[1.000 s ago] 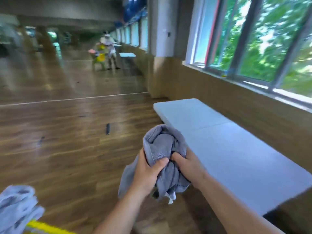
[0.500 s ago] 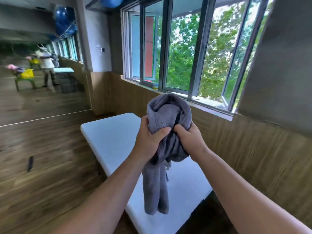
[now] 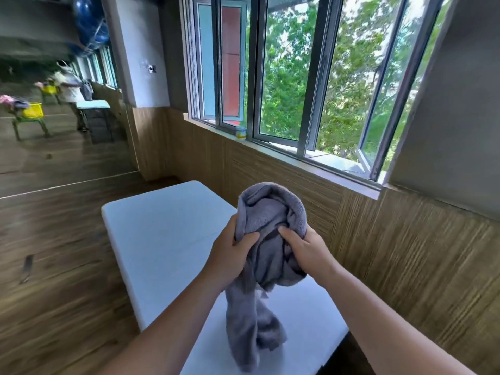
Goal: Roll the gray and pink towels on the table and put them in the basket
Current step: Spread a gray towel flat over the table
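Both hands raised above the white bench: left hand and right hand each clench the bunched gray towel, thumbs on top; its tail hangs down onto bench.

The white table stands on the wooden floor; the gray towel hangs over its six o'clock end.

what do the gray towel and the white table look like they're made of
The gray towel: soft, matte, fleecy fabric, likely microfiber or terry; fuzzy nap, hangs in limp folds. The white table: probably molded plastic, smooth with a faint sheen; rounded corner and a centre seam suggest it, not certain.
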Motion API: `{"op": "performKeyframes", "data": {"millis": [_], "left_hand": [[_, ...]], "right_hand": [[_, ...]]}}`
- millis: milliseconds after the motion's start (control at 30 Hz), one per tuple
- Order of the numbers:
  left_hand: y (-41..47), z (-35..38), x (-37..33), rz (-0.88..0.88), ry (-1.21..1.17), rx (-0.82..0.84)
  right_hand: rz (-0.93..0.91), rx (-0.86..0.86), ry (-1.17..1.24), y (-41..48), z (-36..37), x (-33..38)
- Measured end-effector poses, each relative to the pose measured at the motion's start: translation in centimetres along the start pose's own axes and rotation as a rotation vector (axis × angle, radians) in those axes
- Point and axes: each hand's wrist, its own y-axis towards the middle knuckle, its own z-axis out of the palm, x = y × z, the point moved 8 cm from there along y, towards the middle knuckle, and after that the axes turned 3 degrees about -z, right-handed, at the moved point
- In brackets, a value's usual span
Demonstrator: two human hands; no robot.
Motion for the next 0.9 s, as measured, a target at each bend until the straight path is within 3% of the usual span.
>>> {"op": "performKeyframes", "data": {"millis": [133, 367, 467, 600, 700, 800, 900], "left_hand": [[2.2, 0.7, 6.0, -0.151, 0.079, 0.049], [1.0, 3.4, 15.6, -0.376, 0.21, -0.012], [0.8, 0.5, 20.6, -0.498, 0.494, -0.13], [0.0, -4.8, 21.1, -0.549, 0.591, -0.416], [-0.8, -6.3, 19.8, -0.645, 0.572, -0.543], [-2.2, -6.3, 18.9, -0.702, 0.594, -0.535], [-4.0, -5.0, 19.5, -0.728, 0.583, -0.404]], "right_hand": [[0.085, 0.093, -0.1, 2.6, 0.9, -4.6], [0.199, 0.337, -0.321, 3.8, 5.4, -14.2], [0.14, 0.374, -0.577, 6.9, 3.4, -17.5], [0.02, 0.423, -0.744, 13.2, 0.9, -19.8], [-0.039, 0.665, -0.671, 16.8, 1.2, -20.4], [-0.086, 0.895, -0.732, 19.6, 1.9, -21.2], [-0.098, 0.929, -0.848, 21.5, 2.6, -22.2]]}}
